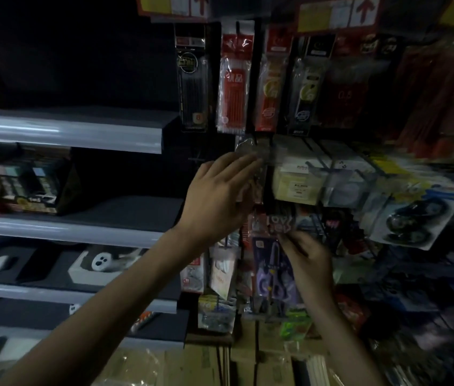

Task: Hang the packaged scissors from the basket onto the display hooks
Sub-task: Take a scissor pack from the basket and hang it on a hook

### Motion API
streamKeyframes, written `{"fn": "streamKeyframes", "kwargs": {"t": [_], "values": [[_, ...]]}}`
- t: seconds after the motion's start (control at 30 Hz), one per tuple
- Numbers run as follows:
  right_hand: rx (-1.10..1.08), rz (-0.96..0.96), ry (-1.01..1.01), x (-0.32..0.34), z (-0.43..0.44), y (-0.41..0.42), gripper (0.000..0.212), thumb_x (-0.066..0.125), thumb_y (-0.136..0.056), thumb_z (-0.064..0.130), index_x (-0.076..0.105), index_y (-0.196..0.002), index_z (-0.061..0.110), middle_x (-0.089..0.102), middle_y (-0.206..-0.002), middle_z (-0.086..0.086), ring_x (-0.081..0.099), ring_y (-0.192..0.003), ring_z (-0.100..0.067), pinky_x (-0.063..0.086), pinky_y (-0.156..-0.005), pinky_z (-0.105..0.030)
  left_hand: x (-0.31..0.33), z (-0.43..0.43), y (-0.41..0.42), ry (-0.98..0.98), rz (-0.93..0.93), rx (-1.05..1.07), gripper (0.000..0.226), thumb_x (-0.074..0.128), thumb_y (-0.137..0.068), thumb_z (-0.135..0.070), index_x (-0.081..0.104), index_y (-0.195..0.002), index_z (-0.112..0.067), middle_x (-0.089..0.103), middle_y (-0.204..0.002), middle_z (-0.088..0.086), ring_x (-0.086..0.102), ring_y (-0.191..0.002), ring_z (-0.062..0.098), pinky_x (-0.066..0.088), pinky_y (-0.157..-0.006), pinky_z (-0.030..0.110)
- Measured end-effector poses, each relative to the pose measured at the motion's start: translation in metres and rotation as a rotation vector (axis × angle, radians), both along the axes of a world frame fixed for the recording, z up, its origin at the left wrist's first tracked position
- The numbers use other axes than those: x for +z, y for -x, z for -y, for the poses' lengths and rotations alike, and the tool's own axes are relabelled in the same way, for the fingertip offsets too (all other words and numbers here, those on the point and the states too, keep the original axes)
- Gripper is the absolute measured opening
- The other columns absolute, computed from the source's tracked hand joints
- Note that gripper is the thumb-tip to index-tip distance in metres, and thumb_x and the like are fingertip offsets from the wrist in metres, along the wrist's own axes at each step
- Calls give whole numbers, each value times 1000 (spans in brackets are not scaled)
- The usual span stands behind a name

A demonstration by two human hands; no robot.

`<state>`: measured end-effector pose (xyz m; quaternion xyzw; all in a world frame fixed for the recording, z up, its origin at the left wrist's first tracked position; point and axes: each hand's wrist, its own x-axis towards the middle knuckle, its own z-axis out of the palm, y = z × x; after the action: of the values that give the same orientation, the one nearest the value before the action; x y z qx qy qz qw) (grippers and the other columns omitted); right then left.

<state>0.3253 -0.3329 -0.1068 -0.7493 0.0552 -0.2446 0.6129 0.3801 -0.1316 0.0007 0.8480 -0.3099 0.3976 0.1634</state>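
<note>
A packaged pair of purple scissors (274, 271) hangs upright in front of the display rack, and my right hand (308, 263) pinches its upper right edge. My left hand (217, 196) reaches up and left of it, fingers spread against a clear plastic packet (250, 151) on a black display hook (256, 140). Whether the fingers grip that packet is unclear because of blur. No basket is in view.
Pen packs (235, 79) hang in a row above. Boxed goods (295, 182) and a blister pack with a dark item (412, 218) sit on hooks to the right. Grey shelves (67, 129) with boxes run along the left. Cardboard cartons (248, 358) stand below.
</note>
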Motion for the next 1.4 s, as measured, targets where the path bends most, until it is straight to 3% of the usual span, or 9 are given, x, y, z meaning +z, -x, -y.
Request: {"fn": "streamKeyframes", "kwargs": {"t": [0.2,0.33,0.43,0.53,0.63,0.8,0.9,1.17,1.4], "values": [[-13,63,-76,21,-10,-8,9,72,-96,19,75,-104,15,74,-97,10,69,-88,5,51,-74,-9,-12,-13,-9,-245,174,239,60,54,-102,-33,45,-159,-16,40,-167,4,33,-157,32,28,-117,48],[-6,77,-128,29,-17,-22,4,72,-97,17,73,-99,20,74,-94,11,70,-86,6,52,-74,-10,-14,-15,-13,-243,183,260,58,43,-105,-31,42,-161,-16,36,-169,3,34,-156,32,34,-116,49],[-7,93,-148,34,-21,-35,12,72,-96,18,77,-101,8,77,-96,-1,73,-91,-11,56,-78,-22,-19,-9,-15,-246,188,296,61,48,-104,-31,39,-162,-13,36,-169,4,36,-155,32,38,-113,49],[0,118,-156,40,-23,-45,17,72,-97,19,75,-98,2,76,-91,-6,71,-85,-14,53,-73,-25,-21,-4,-18,-245,172,325,66,49,-103,-32,32,-165,-14,32,-171,4,38,-154,32,39,-113,48],[-6,144,-190,44,-25,-52,17,72,-98,21,74,-98,4,76,-94,-7,70,-87,-14,54,-76,-29,-23,-2,-21,-243,166,333,67,47,-104,-31,28,-166,-14,30,-172,4,41,-150,32,40,-109,47],[-28,186,-205,54,-28,-58,5,73,-97,20,73,-93,17,75,-89,5,71,-86,-5,57,-81,-26,-29,3,-22,-235,187,352,65,43,-104,-26,29,-165,-13,30,-172,4,46,-146,32,40,-103,44],[-27,195,-203,58,-31,-62,12,71,-98,20,70,-86,25,73,-85,9,69,-82,-2,54,-76,-22,-29,5,-21,-227,193,358,64,44,-103,-23,30,-165,-12,31,-172,4,47,-144,32,37,-100,42],[1,230,-263,62,-39,-85,7,70,-98,19,74,-96,13,76,-93,-1,70,-86,-8,54,-77,-25,-27,3,-23,-226,214,352,63,46,-104,-17,30,-165,-13,32,-171,5,50,-140,32,41,-99,44],[16,204,-250,63,-44,-92,12,67,-99,19,71,-87,19,74,-85,3,66,-79,-6,52,-73,-26,-30,5,-23,-192,212,333,65,46,-100,-10,33,-164,-11,35,-170,6,52,-138,33,39,-97,43]]}}
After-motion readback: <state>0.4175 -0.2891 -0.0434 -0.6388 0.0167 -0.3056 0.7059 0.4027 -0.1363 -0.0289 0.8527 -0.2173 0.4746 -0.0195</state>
